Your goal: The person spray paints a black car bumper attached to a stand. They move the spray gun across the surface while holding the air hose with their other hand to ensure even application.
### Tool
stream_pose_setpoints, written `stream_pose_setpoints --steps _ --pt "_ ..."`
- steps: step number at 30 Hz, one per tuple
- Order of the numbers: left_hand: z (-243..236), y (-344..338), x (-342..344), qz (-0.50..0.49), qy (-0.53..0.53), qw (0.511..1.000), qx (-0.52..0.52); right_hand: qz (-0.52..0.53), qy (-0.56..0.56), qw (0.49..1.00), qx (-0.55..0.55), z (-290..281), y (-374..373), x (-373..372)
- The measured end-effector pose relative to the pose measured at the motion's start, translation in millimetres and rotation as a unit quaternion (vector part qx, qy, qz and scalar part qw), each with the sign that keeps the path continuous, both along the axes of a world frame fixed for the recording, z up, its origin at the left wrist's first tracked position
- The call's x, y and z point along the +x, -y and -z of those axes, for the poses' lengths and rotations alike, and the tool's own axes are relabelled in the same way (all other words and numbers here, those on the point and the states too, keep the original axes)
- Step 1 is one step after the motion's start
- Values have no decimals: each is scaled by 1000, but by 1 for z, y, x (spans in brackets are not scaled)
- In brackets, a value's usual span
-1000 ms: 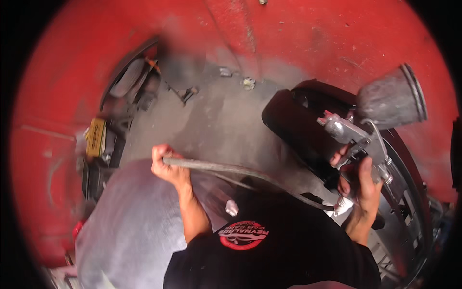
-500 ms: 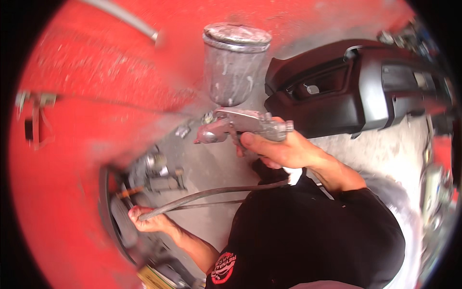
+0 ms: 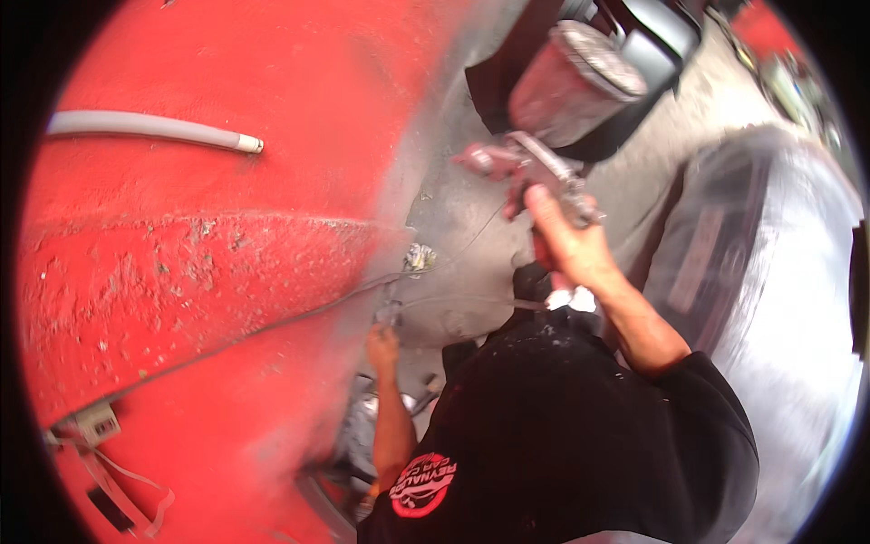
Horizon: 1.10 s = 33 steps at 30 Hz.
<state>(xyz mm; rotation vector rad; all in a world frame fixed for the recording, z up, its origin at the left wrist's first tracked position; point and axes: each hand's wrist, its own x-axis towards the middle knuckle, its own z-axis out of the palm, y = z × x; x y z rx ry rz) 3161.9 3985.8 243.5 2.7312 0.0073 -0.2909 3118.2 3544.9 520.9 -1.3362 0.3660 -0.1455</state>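
Observation:
My right hand (image 3: pixel 571 245) grips a metal spray gun (image 3: pixel 530 168) by its handle, with the cup (image 3: pixel 575 82) on top and a white wrapping (image 3: pixel 571 299) below the hand. My left hand (image 3: pixel 384 349), blurred and lower at the left of my body, is closed on what appears to be the grey air hose (image 3: pixel 471 302) that runs toward the gun's handle. A black plastic bumper (image 3: pixel 498 91) lies on the grey floor beyond the cup, partly hidden by it.
A red painted wall (image 3: pixel 181 272) fills the left, with a white tube lamp (image 3: pixel 154 127), a cable and an outlet box (image 3: pixel 95 422). A large silvery panel (image 3: pixel 770 272) stands at my right. Dark clutter (image 3: pixel 358 426) lies low beside my left arm.
The view has turned, bringing the silvery panel to my right and the bumper to the top. The gun in my right hand has moved up and right in view; my left hand still trails the hose.

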Motion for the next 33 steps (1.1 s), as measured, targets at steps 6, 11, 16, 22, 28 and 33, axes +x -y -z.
stream_pose_setpoints --steps 6,11,16,22,28,33 --pt "45 -4 -10 216 -244 945 40 341 -139 927 -67 44 -122 -116" --pt "60 -29 -3 319 -328 889 40 428 -166 887 38 60 -200 -170" --pt "60 -39 17 337 -289 896 21 414 -142 898 49 67 -227 -177" --pt "30 1 4 386 -264 883 26 395 -94 911 -68 100 -220 -194" --pt "27 85 -10 495 -275 823 55 404 -95 902 -118 143 -161 -211" --pt "75 193 12 551 -190 811 49 448 -28 875 -179 255 -72 -192"
